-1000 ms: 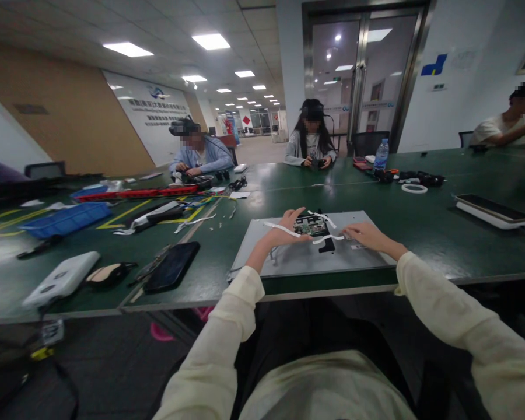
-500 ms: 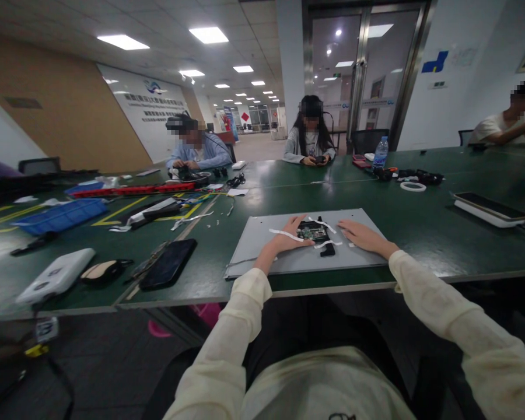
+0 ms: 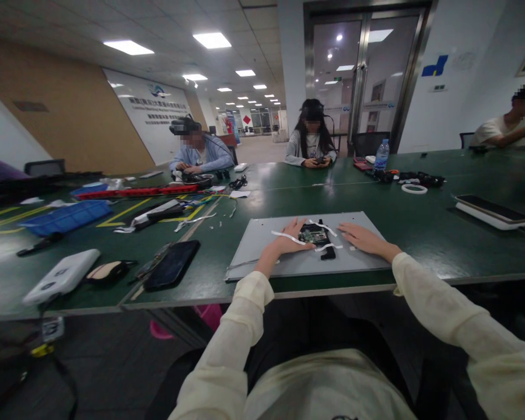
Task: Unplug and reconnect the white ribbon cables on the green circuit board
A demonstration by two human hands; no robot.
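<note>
A flat grey metal panel [image 3: 262, 248] lies on the green table in front of me. At its middle sits a small green circuit board [image 3: 314, 234] with white ribbon cables [image 3: 289, 237] running off to either side and a black piece [image 3: 328, 253] just below it. My left hand [image 3: 289, 239] rests flat on the panel, fingers stretched out and touching the board's left edge. On the board's right, my right hand [image 3: 362, 238] lies flat on the panel with its fingers spread, holding nothing.
A dark tablet [image 3: 172, 265], a white device [image 3: 61, 278] and a blue tray [image 3: 65, 217] lie to the left. A white-edged flat device [image 3: 492, 211] and a tape ring [image 3: 413, 188] lie to the right. Three other people sit across the table, beside a water bottle [image 3: 381, 154].
Both hands have settled flatter on the panel beside the board. The view shifted slightly with my head; the panel and board have not moved.
</note>
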